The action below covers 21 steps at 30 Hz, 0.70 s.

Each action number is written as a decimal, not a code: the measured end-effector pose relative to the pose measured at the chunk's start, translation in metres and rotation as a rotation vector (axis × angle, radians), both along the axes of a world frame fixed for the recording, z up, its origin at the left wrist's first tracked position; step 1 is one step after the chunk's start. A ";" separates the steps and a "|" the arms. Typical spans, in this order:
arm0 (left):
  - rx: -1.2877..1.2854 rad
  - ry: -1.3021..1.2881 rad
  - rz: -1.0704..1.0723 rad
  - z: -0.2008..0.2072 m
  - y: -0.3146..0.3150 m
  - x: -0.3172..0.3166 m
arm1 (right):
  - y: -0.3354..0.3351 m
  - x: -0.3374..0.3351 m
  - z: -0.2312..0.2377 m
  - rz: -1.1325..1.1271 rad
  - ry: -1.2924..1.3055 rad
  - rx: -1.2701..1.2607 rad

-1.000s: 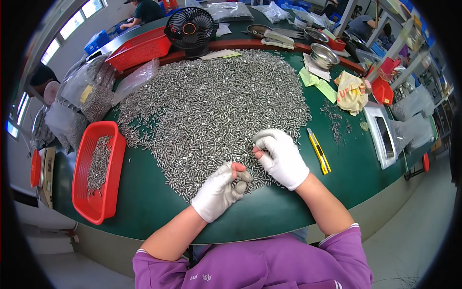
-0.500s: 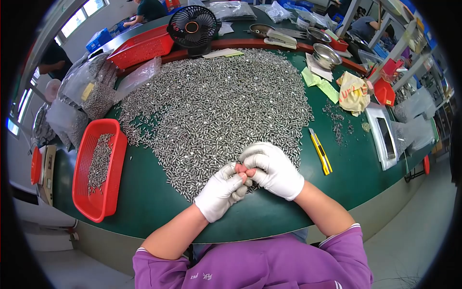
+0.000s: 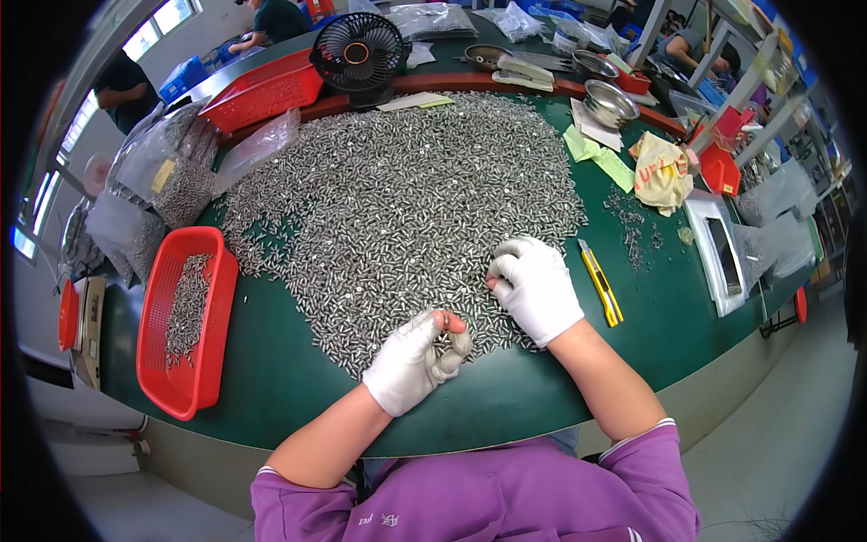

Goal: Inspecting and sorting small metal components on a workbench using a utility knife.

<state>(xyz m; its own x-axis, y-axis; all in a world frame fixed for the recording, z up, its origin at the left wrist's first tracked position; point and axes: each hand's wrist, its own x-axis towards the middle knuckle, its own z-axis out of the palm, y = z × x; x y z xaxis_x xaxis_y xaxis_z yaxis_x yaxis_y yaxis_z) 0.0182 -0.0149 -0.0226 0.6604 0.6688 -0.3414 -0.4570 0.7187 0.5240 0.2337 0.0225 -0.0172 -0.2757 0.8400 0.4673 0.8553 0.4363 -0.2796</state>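
Observation:
A wide heap of small silvery metal pins (image 3: 406, 199) covers the middle of the green table. My left hand (image 3: 411, 366), in a white glove with bare fingertips, is at the heap's near edge. Its thumb and forefinger are pinched together, and a tiny dark bit shows between them, too small to name. Over the heap's right part is my right hand (image 3: 537, 294), gloved the same way. Its fingers are curled down to the pins with the tips pressed together; whatever they hold is hidden.
A red plastic basket (image 3: 223, 334) with some pins stands at left. On the right lie a yellow utility knife (image 3: 602, 289), green paper slips (image 3: 596, 155), a crumpled bag (image 3: 662, 172) and a phone (image 3: 722, 248). A black fan (image 3: 359, 77) stands behind the heap, near metal bowls (image 3: 611, 104).
My right hand has parted from the left and moved right and away from me, onto the pins. The left hand stays nearly in place, still pinched.

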 end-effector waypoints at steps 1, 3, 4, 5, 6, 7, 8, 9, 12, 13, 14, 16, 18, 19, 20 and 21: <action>-0.015 0.031 0.020 0.004 0.000 0.002 | -0.001 0.001 0.001 -0.005 0.011 -0.008; -0.026 0.035 0.024 0.002 0.000 0.001 | -0.003 0.000 0.005 -0.012 0.021 -0.033; -0.023 0.032 0.019 0.001 0.000 -0.001 | -0.004 -0.002 0.008 0.000 0.014 -0.056; -0.020 0.030 0.014 0.000 0.000 -0.002 | -0.004 -0.003 0.008 0.013 -0.009 -0.080; -0.026 0.059 0.032 0.003 -0.001 0.000 | -0.006 -0.005 0.008 0.015 0.000 -0.110; -0.013 0.088 0.041 0.005 -0.001 0.002 | -0.005 -0.005 0.005 0.027 0.005 -0.134; 0.000 0.118 0.050 0.006 -0.001 0.003 | -0.003 -0.005 0.005 0.056 0.002 -0.094; 0.010 0.082 0.039 0.007 -0.001 0.004 | -0.003 -0.006 0.003 0.050 0.006 -0.096; 0.020 -0.035 -0.016 -0.004 0.002 0.001 | -0.002 -0.008 0.000 0.054 0.004 -0.073; 0.025 -0.034 -0.022 -0.002 0.002 0.001 | -0.002 -0.008 -0.001 0.055 -0.004 -0.062; 0.035 -0.034 -0.016 -0.001 0.002 0.001 | -0.003 -0.009 0.001 0.040 -0.026 -0.070; 0.037 -0.028 -0.002 -0.001 0.002 0.002 | -0.004 -0.007 0.006 0.019 -0.022 -0.069; 0.025 -0.041 -0.009 0.002 0.002 0.002 | -0.004 -0.004 0.008 -0.030 -0.017 -0.048; 0.008 -0.053 -0.010 0.002 0.002 0.001 | -0.004 -0.002 0.009 -0.032 -0.017 -0.045; 0.001 -0.030 0.002 0.001 0.001 0.001 | -0.005 0.000 0.010 -0.044 -0.047 -0.077; 0.004 -0.030 0.001 0.000 0.000 0.000 | -0.007 0.001 0.012 -0.057 -0.076 -0.108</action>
<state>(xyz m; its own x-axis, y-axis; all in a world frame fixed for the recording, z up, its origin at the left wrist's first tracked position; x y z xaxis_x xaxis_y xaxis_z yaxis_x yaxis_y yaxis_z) 0.0183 -0.0146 -0.0222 0.6695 0.6709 -0.3188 -0.4733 0.7161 0.5131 0.2347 0.0160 -0.0053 -0.2570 0.8996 0.3531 0.8983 0.3572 -0.2560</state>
